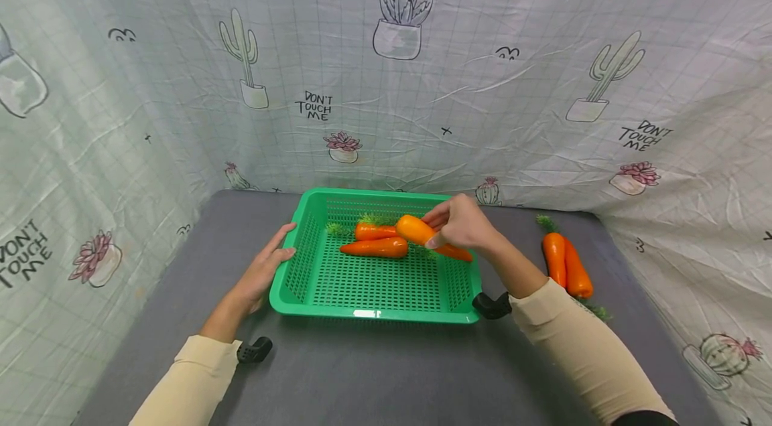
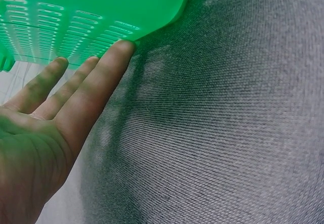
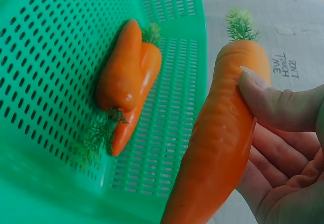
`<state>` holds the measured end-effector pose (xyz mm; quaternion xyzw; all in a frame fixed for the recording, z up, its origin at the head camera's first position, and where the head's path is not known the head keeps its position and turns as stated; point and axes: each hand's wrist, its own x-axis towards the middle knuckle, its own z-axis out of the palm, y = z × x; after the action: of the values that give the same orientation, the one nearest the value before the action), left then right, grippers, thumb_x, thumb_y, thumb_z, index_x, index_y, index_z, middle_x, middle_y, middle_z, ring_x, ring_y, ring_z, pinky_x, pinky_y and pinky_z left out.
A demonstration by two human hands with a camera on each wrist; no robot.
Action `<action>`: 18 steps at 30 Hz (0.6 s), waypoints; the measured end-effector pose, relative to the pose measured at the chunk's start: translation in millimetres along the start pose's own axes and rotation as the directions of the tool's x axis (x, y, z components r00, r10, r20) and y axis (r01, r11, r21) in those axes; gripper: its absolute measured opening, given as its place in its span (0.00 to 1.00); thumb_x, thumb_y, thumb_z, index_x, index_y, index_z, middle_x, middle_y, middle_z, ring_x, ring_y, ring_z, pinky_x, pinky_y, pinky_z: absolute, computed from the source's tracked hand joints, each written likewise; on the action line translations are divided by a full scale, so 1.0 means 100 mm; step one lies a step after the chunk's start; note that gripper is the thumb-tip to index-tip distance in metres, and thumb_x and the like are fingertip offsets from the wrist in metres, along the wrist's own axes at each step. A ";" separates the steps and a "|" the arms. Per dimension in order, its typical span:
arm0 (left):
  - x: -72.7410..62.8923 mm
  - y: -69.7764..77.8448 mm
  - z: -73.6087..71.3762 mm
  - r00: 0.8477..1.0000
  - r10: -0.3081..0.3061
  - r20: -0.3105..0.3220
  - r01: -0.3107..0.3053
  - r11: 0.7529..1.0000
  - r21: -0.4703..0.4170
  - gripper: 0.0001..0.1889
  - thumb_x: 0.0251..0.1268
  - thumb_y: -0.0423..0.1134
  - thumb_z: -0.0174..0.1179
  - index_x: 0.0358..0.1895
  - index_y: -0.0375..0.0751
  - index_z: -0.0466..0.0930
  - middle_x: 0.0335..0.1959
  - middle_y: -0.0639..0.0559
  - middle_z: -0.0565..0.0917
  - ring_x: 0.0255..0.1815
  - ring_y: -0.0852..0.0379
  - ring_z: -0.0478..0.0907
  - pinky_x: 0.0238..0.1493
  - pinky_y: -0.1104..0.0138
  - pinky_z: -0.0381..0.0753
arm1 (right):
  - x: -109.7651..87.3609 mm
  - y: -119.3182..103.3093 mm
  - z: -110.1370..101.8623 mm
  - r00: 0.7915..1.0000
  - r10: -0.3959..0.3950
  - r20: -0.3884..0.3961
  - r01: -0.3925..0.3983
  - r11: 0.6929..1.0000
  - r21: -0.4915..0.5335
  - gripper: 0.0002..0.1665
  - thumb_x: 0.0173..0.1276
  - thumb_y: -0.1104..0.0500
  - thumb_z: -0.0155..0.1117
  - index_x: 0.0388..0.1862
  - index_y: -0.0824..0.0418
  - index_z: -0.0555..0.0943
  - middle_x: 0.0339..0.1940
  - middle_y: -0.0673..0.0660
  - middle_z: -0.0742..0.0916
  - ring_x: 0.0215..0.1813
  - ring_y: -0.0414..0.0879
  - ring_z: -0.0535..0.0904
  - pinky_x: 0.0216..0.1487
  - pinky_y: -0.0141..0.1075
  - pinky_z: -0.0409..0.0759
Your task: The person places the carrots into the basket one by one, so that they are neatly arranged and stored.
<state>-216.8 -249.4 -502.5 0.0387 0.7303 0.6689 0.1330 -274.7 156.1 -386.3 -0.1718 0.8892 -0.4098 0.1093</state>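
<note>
A green plastic basket (image 1: 376,314) with slotted walls stands on the grey table. Two orange carrots lie together inside it, a front carrot (image 1: 375,248) partly covering a rear carrot (image 1: 369,232); both have green leafy tops. Over the basket's right part, my right hand (image 1: 463,222) pinches another carrot (image 3: 220,128) between thumb and fingers. This carrot slants, its thick leafy end toward the back wall in the right wrist view. My left hand (image 1: 261,273) is at the basket's left side, its straight fingers (image 2: 96,90) against the outer wall below the rim.
Two more carrots (image 1: 565,262) lie side by side on the table (image 1: 374,372), right of the basket and partly behind the right forearm. A printed cloth (image 1: 386,124) with cactus drawings hangs behind the table and along both sides.
</note>
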 end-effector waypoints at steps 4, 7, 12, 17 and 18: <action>0.00 0.00 0.00 1.000 0.001 0.003 -0.001 1.000 -0.004 0.32 0.87 0.46 0.41 0.86 0.64 0.43 0.75 0.29 0.64 0.49 0.56 0.85 0.46 0.57 0.88 | 0.02 -0.03 0.03 1.000 0.002 0.011 -0.002 1.000 -0.008 0.28 0.48 0.70 0.84 0.52 0.69 0.89 0.48 0.65 0.92 0.49 0.55 0.91 0.51 0.43 0.89; 0.01 0.00 -0.01 1.000 -0.001 0.001 0.001 1.000 -0.001 0.32 0.86 0.47 0.41 0.86 0.64 0.43 0.75 0.29 0.64 0.50 0.55 0.85 0.47 0.57 0.87 | 0.02 -0.05 0.04 1.000 0.010 0.013 -0.010 1.000 -0.007 0.28 0.48 0.71 0.84 0.52 0.68 0.89 0.49 0.64 0.92 0.49 0.55 0.91 0.52 0.44 0.89; 0.01 0.00 -0.02 1.000 -0.008 0.000 0.008 1.000 -0.001 0.32 0.86 0.46 0.41 0.86 0.64 0.43 0.75 0.30 0.63 0.51 0.55 0.85 0.47 0.57 0.87 | 0.04 -0.09 0.06 1.000 0.007 0.020 -0.007 1.000 -0.012 0.28 0.47 0.71 0.84 0.51 0.67 0.90 0.48 0.64 0.93 0.49 0.55 0.91 0.51 0.44 0.89; 0.01 0.01 -0.02 1.000 -0.017 -0.005 0.017 1.000 0.014 0.32 0.86 0.47 0.41 0.86 0.65 0.43 0.77 0.31 0.62 0.52 0.55 0.84 0.48 0.59 0.86 | 0.06 -0.12 0.09 0.999 0.015 0.033 -0.014 0.999 -0.033 0.27 0.48 0.70 0.84 0.51 0.65 0.90 0.47 0.62 0.93 0.48 0.53 0.90 0.51 0.43 0.89; 0.01 0.01 -0.02 1.000 -0.021 -0.008 0.022 1.000 0.021 0.32 0.86 0.47 0.42 0.86 0.65 0.43 0.78 0.32 0.61 0.53 0.55 0.83 0.49 0.59 0.86 | 0.07 -0.13 0.10 0.999 0.017 0.034 -0.016 0.999 -0.032 0.27 0.48 0.70 0.84 0.51 0.65 0.90 0.47 0.62 0.93 0.48 0.53 0.90 0.51 0.43 0.88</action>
<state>-218.2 -251.4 -501.5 0.0295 0.7381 0.6600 0.1368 -274.8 139.2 -383.0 -0.1731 0.8949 -0.3917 0.1254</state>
